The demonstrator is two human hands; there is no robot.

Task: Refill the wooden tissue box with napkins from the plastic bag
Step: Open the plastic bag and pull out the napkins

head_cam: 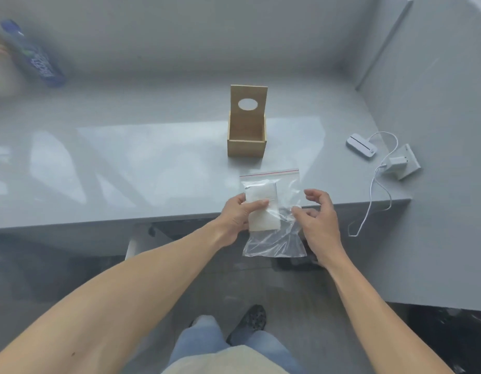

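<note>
The wooden tissue box (246,147) stands in the middle of the grey counter with its lid (248,110) up; an oval hole shows in the lid, and the inside looks empty. In front of it, at the counter's near edge, I hold a clear plastic zip bag (277,240) with a red seal line at its far end. A stack of white napkins (261,209) sits in its left half. My left hand (238,215) grips the bag over the napkins, thumb on top. My right hand (316,215) pinches the bag's right side between thumb and fingers.
A small white device (361,145) and a white charger block (398,163) with a cable (371,195) lie on the counter at the right, the cable hanging over the edge. A blue bottle (34,55) leans at the back left. Grey walls close the back and right.
</note>
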